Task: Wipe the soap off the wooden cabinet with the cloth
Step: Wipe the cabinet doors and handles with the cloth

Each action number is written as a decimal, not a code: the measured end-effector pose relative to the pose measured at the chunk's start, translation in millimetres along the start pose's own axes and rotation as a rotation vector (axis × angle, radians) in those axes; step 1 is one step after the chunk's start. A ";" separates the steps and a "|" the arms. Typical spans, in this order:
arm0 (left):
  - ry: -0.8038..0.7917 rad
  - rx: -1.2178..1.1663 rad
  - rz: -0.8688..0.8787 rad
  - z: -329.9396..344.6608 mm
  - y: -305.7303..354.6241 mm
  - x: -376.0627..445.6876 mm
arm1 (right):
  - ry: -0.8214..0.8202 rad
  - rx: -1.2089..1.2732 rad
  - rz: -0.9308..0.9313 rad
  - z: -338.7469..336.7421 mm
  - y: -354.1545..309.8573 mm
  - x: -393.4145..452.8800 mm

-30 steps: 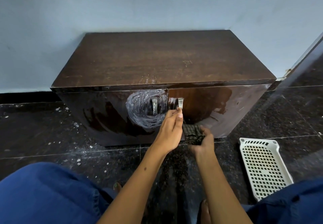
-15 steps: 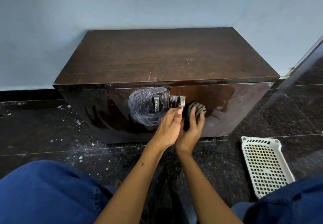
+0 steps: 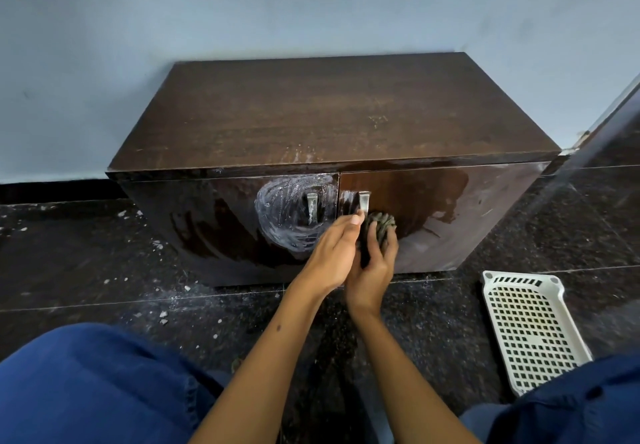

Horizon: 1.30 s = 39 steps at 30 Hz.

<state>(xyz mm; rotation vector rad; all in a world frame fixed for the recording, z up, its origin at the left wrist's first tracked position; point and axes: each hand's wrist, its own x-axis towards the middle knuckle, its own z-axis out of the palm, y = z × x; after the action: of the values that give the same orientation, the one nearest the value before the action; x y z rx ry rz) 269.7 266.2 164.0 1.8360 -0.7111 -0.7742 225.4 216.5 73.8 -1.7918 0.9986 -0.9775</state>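
A dark wooden cabinet (image 3: 322,121) stands on the floor against a pale blue wall. A white swirl of soap (image 3: 287,215) covers the left door around its metal handle (image 3: 312,207). My right hand (image 3: 374,263) holds a bunched dark grey cloth (image 3: 382,225) against the right door, just below and right of that door's handle (image 3: 364,201). My left hand (image 3: 332,253) rests flat with fingers together, fingertips touching the bottom of the right door's handle. The right door looks wet and streaked.
A white perforated plastic basket (image 3: 530,329) lies on the black speckled floor (image 3: 86,270) at the right. White crumbs and specks are scattered over the floor at the left. My blue-clad knees (image 3: 86,384) fill the lower corners. A dark panel (image 3: 613,125) leans at the far right.
My right hand has risen from the bottom of the right door up to beside its handle, carrying the cloth. The left hand has stayed at the handle.
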 end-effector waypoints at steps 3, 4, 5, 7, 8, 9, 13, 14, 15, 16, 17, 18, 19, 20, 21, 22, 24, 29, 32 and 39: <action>-0.009 0.009 0.010 0.9 2.9 -0.9 | -0.008 0.037 0.109 2.0 10.7 -4.3; -0.010 0.012 0.011 1.2 3.1 -1.5 | 0.018 0.065 0.137 1.6 3.8 -3.6; -0.005 0.016 0.011 1.8 3.3 -2.2 | 0.031 0.108 0.145 2.4 0.1 -1.8; 0.003 0.004 -0.004 2.8 1.5 -1.2 | 0.033 0.105 0.087 3.5 -7.2 -0.5; 0.006 -0.001 -0.009 2.7 0.7 -0.6 | 0.030 0.096 0.081 5.5 -6.6 -0.7; 0.009 -0.003 -0.011 2.7 0.8 -0.8 | 0.028 0.097 0.090 7.6 -3.0 -1.7; -0.016 0.005 -0.001 2.9 0.2 -2.2 | -0.048 0.090 0.312 14.4 18.7 -10.6; -0.023 0.000 0.003 2.7 -1.0 -2.5 | -0.006 0.083 0.386 15.6 22.1 -8.9; -0.023 -0.017 0.005 3.0 -4.4 -1.8 | 0.061 0.143 0.469 15.9 20.0 -4.4; -0.012 -0.049 0.001 2.6 -8.4 -0.6 | 0.137 0.220 0.537 15.4 16.0 1.3; 0.013 -0.084 -0.013 1.6 -12.7 0.1 | 0.208 0.296 0.584 14.9 9.5 8.9; 0.041 -0.117 -0.031 0.7 -17.4 0.9 | 0.272 0.364 0.622 15.0 2.7 15.8; 0.067 -0.145 -0.055 0.2 -21.7 1.3 | 0.303 0.421 0.648 15.6 -5.2 20.2; 0.086 -0.174 -0.076 -0.3 -25.0 1.6 | 0.310 0.455 0.667 18.4 -11.5 22.9; 0.102 -0.206 -0.097 -0.5 -27.4 1.4 | 0.302 0.472 0.692 21.3 -15.2 21.9; 0.113 -0.234 -0.115 -0.4 -29.3 1.0 | 0.279 0.494 0.739 23.3 -16.0 19.1; 0.131 -0.260 -0.146 -1.0 -32.0 0.8 | 0.200 0.599 0.920 24.7 -15.3 11.7; 0.177 -0.260 -0.177 -5.0 -34.2 -0.1 | 0.204 0.824 1.042 11.9 -21.8 21.8; 0.213 -0.251 -0.206 -6.0 -35.6 1.5 | 0.262 0.841 0.973 13.2 -31.2 24.3; 0.410 -0.085 -0.275 -1.1 -26.3 -3.8 | 0.231 0.806 0.970 3.9 -33.7 21.2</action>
<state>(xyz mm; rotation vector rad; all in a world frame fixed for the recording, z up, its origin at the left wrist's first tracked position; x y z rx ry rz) 271.5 278.9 140.7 1.9546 -0.1622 -0.5622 245.1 209.6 108.0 -0.4222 1.1885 -0.7655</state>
